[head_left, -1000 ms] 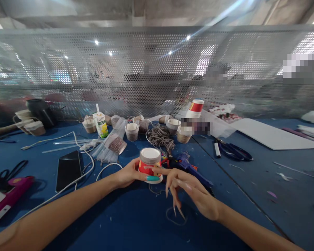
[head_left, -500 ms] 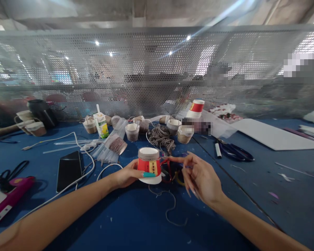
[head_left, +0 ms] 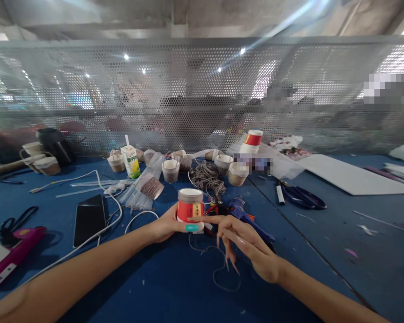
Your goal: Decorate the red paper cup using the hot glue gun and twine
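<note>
**Upturned paper cup held at the middle of the blue tabletop**

The left hand (head_left: 164, 225) has its grip closed around a red paper cup (head_left: 190, 210), thumb across the near wall, fingers hidden behind. The cup stands upside down, its long axis upright, narrow base on top and the wider white rim toward the tabletop (head_left: 155, 287); a yellow label faces the camera. The right hand (head_left: 247, 244) is spread open and holds nothing, its forefinger stretched to the cup's lower edge, long nails pointing down.

A thin loose string (head_left: 218, 269) curls on the tabletop below the hands. Just right of the cup lies a blue glue gun (head_left: 249, 220). Behind it sits a tangled heap of brown twine (head_left: 207, 177), with twine-wrapped cups (head_left: 170, 169) beside. A black phone (head_left: 90, 219) lies flat to the left; dark scissors (head_left: 303, 197) lie to the right.
</note>
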Demonstrator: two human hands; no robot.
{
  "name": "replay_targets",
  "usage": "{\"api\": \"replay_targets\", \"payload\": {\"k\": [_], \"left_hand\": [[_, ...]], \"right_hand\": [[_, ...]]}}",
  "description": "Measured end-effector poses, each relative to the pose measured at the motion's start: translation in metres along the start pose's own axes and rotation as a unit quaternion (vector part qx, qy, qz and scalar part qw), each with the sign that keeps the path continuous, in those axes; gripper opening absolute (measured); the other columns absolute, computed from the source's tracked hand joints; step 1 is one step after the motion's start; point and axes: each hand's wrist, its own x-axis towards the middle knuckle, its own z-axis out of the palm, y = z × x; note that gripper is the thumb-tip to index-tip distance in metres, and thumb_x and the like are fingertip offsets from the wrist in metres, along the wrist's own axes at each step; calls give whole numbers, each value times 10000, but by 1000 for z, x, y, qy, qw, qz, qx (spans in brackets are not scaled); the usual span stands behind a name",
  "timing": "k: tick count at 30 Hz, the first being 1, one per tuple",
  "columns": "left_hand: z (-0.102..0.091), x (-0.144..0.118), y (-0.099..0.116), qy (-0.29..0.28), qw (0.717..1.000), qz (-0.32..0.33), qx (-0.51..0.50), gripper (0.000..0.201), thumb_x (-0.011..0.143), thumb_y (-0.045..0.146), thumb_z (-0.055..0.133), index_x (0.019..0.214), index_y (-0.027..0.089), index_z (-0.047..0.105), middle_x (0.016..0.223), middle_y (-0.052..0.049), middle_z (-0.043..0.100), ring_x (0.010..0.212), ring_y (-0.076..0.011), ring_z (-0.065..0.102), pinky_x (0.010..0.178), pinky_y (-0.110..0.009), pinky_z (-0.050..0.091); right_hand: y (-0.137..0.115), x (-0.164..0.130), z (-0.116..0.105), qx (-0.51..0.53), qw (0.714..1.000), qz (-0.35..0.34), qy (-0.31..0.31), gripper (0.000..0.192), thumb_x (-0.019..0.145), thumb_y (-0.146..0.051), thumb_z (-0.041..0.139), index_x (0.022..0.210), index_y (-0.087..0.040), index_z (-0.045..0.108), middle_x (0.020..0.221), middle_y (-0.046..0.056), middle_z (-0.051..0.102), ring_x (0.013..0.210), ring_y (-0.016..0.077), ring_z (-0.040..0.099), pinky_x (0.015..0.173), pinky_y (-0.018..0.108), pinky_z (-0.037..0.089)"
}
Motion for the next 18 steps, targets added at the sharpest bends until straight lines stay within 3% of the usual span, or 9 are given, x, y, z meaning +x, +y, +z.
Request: {"api": "replay_targets", "payload": {"k": [5,11,14,16,18], "left_hand": [[5,0,0,15,1000,3,26,734,444,103,855,1082,191,503,1040,-58,643,932,-209,621,889,-397,451],[6,1,-1,8,1000,16,25,656,480,126,847,1056,178,538,1036,-74,658,921,-202,625,916,-409,437],[5,1,-2,25,999,16,25,635,482,119,844,1045,169,555,1012,-74,665,898,-201,630,907,-402,438],[4,1,-3,29,999,17,17,631,501,123,837,1063,168,553,1018,-79,663,918,-214,630,916,-408,431],[2,0,-3,30,999,20,-1,636,528,134,827,1094,178,540,1037,-85,659,942,-226,628,917,-417,430]], "right_hand": [[-6,1,0,-45,998,-5,-53,320,951,-459,336,971,-177,487,1364,200,451,507,47,525,462,227,506],[-9,-2,5,-39,999,-3,7,338,948,-464,330,968,-183,517,1327,171,497,455,43,509,451,241,495],[-5,-4,2,-67,995,-28,69,360,949,-444,337,837,-185,561,952,100,672,383,65,480,377,227,435],[-2,-5,-1,-109,982,-40,152,375,958,-410,327,816,-191,597,625,30,620,348,88,443,362,233,407],[0,-5,-5,-156,962,-50,219,379,968,-366,308,871,-196,633,503,-8,541,340,101,424,387,247,415]]}}
